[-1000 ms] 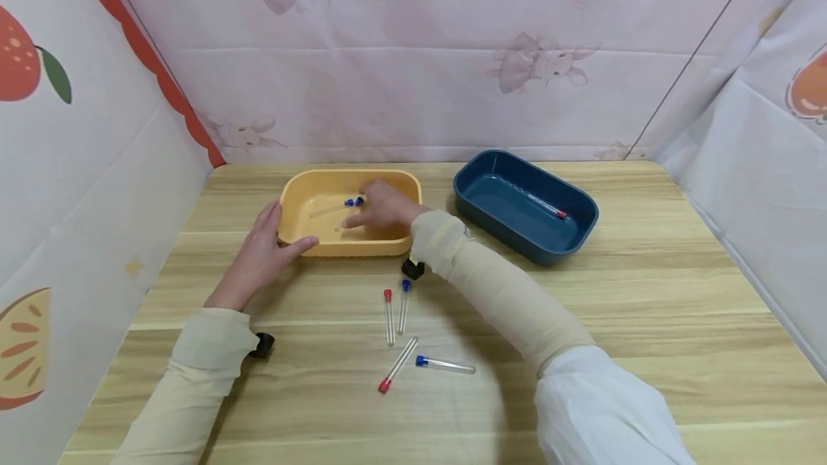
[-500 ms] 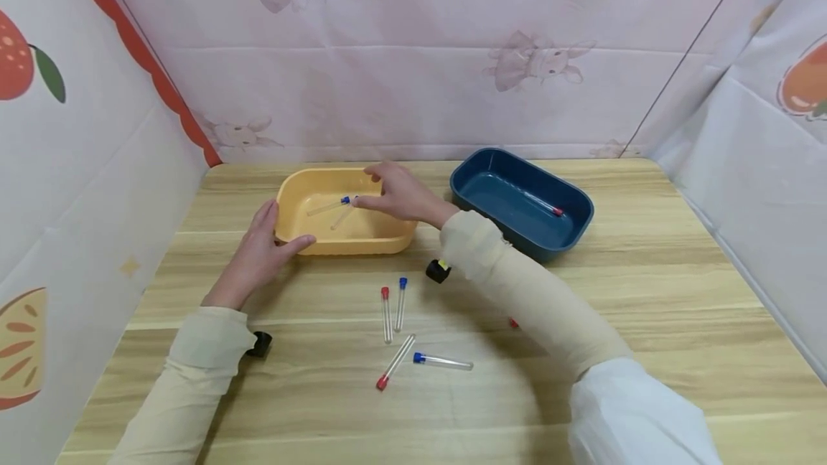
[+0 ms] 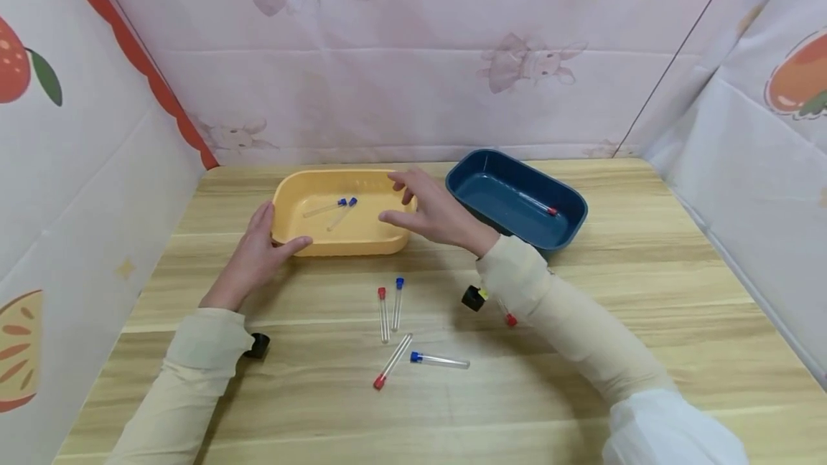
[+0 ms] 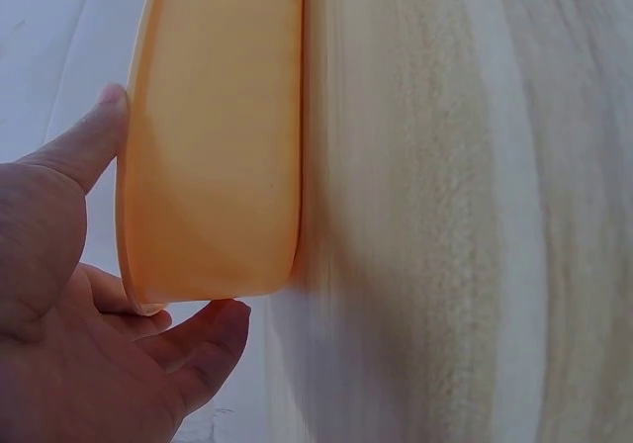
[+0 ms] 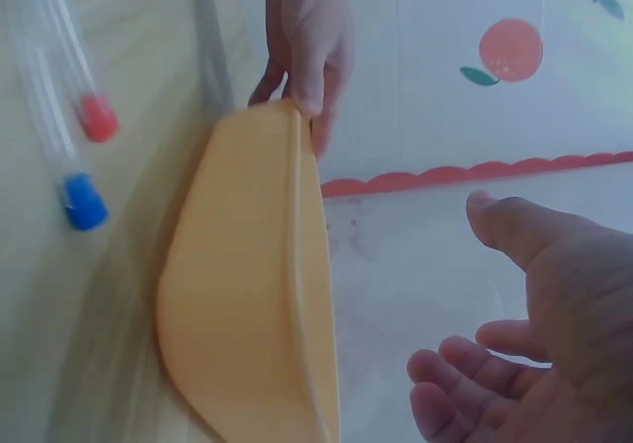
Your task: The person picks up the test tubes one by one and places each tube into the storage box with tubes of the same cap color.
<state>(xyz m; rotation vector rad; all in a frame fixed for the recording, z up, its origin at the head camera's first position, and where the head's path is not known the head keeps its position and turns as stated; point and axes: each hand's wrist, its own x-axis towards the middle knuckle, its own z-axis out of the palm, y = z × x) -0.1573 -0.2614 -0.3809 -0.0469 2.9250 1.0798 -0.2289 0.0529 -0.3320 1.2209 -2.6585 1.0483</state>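
My left hand [image 3: 256,257] grips the left end of the yellow plastic bin [image 3: 349,246], thumb along the front rim and fingers at the end wall [image 4: 218,166]. Two blue-capped test tubes [image 3: 325,208] lie inside it, their caps close together. Over the bin's right end hovers my right hand [image 3: 439,210], fingers parted and slightly bent, with nothing between them. The right wrist view shows the same hand [image 5: 524,334] apart from the bin's rim.
A dark blue bin [image 3: 504,196] at the back right holds a red-capped test tube [image 3: 551,210]. Several capped tubes lie on the wooden table, among them a blue-capped one [image 3: 441,361] and a red-capped one [image 3: 511,319] beside my right sleeve. Patterned cloth stands behind.
My right hand has drawn back right from inside the yellow bin, uncovering the second blue-capped tube. A red-capped tube by the right sleeve has come into view. My left hand keeps its grip.
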